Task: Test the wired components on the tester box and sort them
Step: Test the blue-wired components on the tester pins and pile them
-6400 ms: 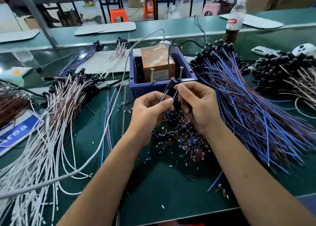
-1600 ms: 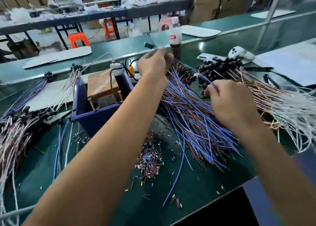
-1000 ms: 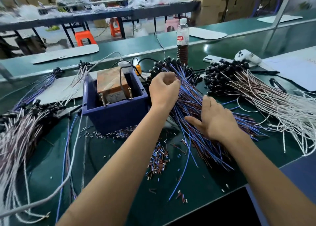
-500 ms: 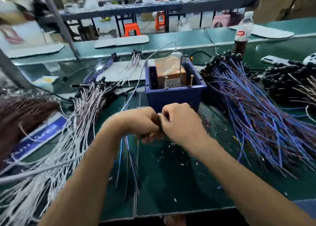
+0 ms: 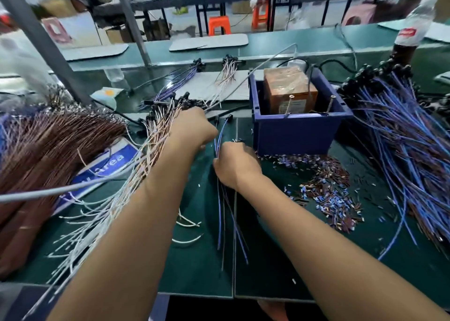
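Observation:
The tester box (image 5: 289, 94), orange-brown with two metal pins in front, sits inside a dark blue bin (image 5: 297, 131) at centre right. Just left of the bin my right hand (image 5: 236, 165) grips a few blue-wired components (image 5: 219, 213); their black heads point towards the far side and their tails trail towards me. My left hand (image 5: 194, 126) is curled into a fist a little up and to the left, at the black heads of a white-wired pile (image 5: 155, 135). Its palm side is hidden, so I cannot tell whether it holds anything.
A large fan of blue-wired components (image 5: 401, 150) covers the right of the green mat. Brown-wired bundles (image 5: 48, 145) and a blue sign (image 5: 104, 165) lie at the left. Cut sleeve bits (image 5: 328, 194) litter the mat before the bin. A grey cable (image 5: 121, 177) crosses low left. A bottle (image 5: 406, 41) stands far right.
My hands, joined in front of the bin half a second ago, have parted and shifted left. The left hand went up to the white-wired pile. The view turned left.

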### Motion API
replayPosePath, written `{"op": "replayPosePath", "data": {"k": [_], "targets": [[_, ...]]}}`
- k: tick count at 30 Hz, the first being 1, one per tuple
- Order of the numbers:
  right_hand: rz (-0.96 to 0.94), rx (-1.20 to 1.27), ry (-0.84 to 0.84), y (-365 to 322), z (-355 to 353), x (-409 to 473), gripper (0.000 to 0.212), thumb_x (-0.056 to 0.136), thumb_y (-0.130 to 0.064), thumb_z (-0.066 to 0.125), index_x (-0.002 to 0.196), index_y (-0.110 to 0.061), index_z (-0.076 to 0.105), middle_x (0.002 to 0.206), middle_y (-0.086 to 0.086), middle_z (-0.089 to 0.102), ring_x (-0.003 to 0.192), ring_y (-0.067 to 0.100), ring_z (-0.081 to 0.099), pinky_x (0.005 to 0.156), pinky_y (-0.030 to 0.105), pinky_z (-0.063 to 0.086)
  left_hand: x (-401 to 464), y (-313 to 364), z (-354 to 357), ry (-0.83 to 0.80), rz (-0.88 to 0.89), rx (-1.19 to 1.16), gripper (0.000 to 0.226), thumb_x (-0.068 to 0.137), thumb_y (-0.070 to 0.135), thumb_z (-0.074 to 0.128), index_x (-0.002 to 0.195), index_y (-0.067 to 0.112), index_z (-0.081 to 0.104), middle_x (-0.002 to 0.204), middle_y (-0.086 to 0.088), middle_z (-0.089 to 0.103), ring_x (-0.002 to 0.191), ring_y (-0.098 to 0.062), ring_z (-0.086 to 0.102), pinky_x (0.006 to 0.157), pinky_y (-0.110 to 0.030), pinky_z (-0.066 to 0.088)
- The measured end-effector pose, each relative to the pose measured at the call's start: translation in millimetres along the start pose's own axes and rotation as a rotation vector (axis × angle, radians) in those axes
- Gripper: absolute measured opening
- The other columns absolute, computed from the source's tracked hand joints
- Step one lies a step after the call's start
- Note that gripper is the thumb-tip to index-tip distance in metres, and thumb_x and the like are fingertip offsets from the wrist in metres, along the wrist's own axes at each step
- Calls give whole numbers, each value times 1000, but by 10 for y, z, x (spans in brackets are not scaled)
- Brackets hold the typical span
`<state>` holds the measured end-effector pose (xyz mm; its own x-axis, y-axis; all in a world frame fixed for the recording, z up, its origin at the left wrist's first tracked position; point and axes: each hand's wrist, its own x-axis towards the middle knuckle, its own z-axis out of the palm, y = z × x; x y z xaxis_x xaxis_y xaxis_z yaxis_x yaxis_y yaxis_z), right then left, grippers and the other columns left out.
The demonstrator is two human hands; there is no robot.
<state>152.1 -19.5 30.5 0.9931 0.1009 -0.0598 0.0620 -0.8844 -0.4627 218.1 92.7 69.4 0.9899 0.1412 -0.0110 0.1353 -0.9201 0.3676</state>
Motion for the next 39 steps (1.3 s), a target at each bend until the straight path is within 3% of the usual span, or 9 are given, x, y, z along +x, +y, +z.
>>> {"op": "replayPosePath", "data": {"k": [5, 9, 16, 18, 24, 29, 34, 36, 39], "targets": [[18, 18, 0, 38, -30, -12, 33, 102, -24, 52, 72, -13, 43, 80, 11, 50, 75, 34, 47, 68, 32, 40, 127, 88, 230, 38, 61, 46, 16, 76, 15, 71, 74, 9, 57, 72, -9, 61, 78, -33, 64, 66, -30, 48], [3, 47, 35, 29, -32, -21, 35, 99, -26, 54, 70, -10, 42, 68, 8, 43, 70, 34, 44, 66, 32, 36, 168, 53, 250, 60, 36, 14, 14, 70, 6, 60, 64, 10, 47, 63, -8, 49, 65, -30, 52, 58, -27, 39], [-86, 168, -34, 134, -97, -71, 27, 98, -23, 49, 75, -8, 47, 74, 13, 60, 67, 34, 53, 54, 38, 37, 114, 241, 65, -98, -237, -892, 15, 94, -1, 48, 84, 7, 54, 50, -4, 63, 37, -15, 57, 40, -19, 47], [-173, 313, -50, 235, -120, -138, 21, 102, -24, 52, 87, -9, 54, 79, 10, 69, 74, 30, 62, 65, 40, 48, 44, 282, -4, -116, -259, -993, 22, 98, 3, 47, 79, 12, 55, 40, 4, 50, 31, -10, 46, 42, -14, 40], [-307, 936, -186, 497, -368, -385, 8, 104, -7, 58, 108, -12, 63, 63, 8, 67, 43, 14, 39, 42, 22, 31, -174, 330, -115, -396, -254, -1053, 33, 109, 18, 36, 80, 14, 50, 42, 9, 29, 32, -4, 23, 35, -13, 21], [-482, 1239, -417, 784, -659, -502, 34, 95, 7, 48, 114, -7, 73, 107, 18, 77, 52, 13, 53, 45, 21, 34, -338, 447, -142, -443, -113, -1251, 34, 111, 20, 33, 80, 15, 48, 42, 11, 28, 32, -2, 21, 35, -15, 16], [-502, 1398, -213, 1162, -748, -595, 25, 88, -7, 74, 108, -20, 79, 110, 14, 77, 55, 9, 52, 47, 16, 36, -460, 459, -231, -269, 205, -1265, 36, 110, 17, 39, 78, 12, 54, 47, 8, 33, 39, -8, 26, 42, -22, 23], [-414, 1486, -97, 1309, -793, -629, 12, 94, -21, 71, 102, -19, 80, 102, 10, 79, 55, 9, 51, 45, 16, 33, -500, 413, -255, -231, 292, -1200, 37, 111, 17, 39, 78, 11, 55, 48, 7, 34, 41, -10, 28, 43, -22, 24], [-211, 1779, 23, 1460, -888, -600, 31, 101, -30, 53, 94, -17, 81, 82, -1, 74, 51, 4, 45, 42, 13, 32, -549, 438, -215, -108, 289, -1161, 39, 112, 15, 38, 76, 10, 54, 49, 6, 35, 43, -10, 25, 51, -31, 14]]}}
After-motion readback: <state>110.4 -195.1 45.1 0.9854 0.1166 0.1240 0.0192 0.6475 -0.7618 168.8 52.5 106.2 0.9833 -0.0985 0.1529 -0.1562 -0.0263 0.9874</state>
